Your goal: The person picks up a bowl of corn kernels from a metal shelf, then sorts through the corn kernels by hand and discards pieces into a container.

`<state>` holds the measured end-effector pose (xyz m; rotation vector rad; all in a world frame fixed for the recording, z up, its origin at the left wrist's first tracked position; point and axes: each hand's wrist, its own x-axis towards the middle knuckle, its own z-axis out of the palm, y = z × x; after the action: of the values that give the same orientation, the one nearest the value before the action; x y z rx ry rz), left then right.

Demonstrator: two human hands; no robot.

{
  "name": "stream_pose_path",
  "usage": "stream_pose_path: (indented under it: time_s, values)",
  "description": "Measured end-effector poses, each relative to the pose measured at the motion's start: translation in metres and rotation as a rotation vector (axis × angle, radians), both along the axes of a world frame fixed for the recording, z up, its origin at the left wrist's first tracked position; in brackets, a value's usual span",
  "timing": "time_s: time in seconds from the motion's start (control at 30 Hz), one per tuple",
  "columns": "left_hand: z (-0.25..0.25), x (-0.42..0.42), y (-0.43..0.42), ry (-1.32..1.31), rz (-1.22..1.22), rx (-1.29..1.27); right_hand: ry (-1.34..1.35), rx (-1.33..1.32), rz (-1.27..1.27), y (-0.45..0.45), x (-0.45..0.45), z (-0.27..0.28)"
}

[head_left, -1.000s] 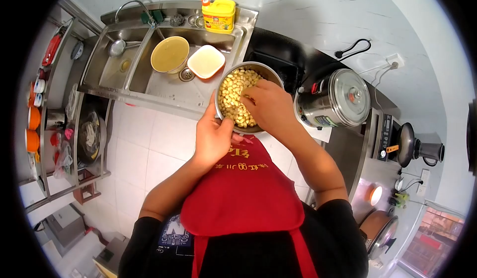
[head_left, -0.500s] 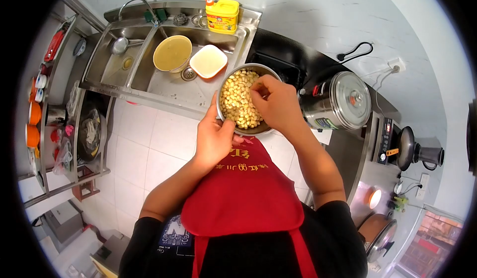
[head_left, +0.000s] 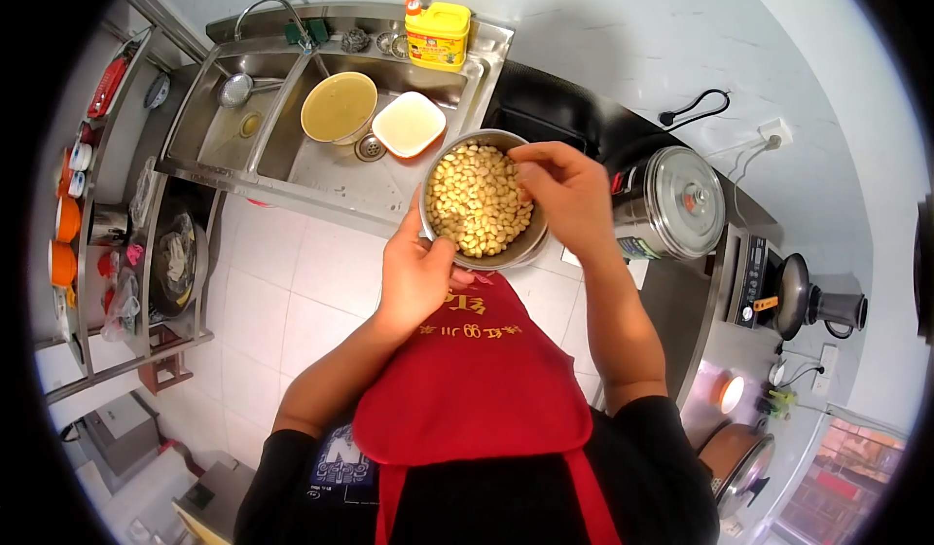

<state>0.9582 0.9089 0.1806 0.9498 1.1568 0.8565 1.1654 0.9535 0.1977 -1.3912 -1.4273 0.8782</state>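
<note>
A round metal bowl (head_left: 519, 139) full of pale yellow, peanut-like kernels (head_left: 477, 199) is held up in front of the red apron (head_left: 472, 384). My left hand (head_left: 418, 274) grips its near left side, thumb at the rim and fingers around the outside. Over the bowl's right edge is my right hand (head_left: 567, 195), its fingertips pinched together just above the kernels. Whatever may be between those fingertips is hidden.
Beyond the bowl, a double sink (head_left: 292, 180) holds a yellowish tub (head_left: 339, 107) and a square white container (head_left: 409, 125). A yellow jug (head_left: 438, 37) stands behind. To the right is a lidded steel pot (head_left: 686, 199); shelves (head_left: 146, 204) line the left.
My right hand has drawn back to the right, from over the kernels to the bowl's edge, uncovering more of them. My left hand keeps its hold on the bowl.
</note>
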Motion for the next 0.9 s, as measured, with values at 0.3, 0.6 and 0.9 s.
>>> stream_pose_path:
  time_s: [0.3, 0.6, 0.9]
  values:
    - [0.007, 0.003, 0.004, 0.008, 0.098, -0.044, -0.126, 0.045, -0.312, -0.013, 0.073, -0.069]
    - [-0.001, 0.001, 0.008, 0.063, 0.075, -0.042, -0.688, -0.091, -0.183, 0.000, 0.136, -0.166]
    - [0.003, 0.004, 0.007, 0.071, 0.090, -0.011, -0.887, -0.491, -0.162, 0.017, 0.129, -0.185]
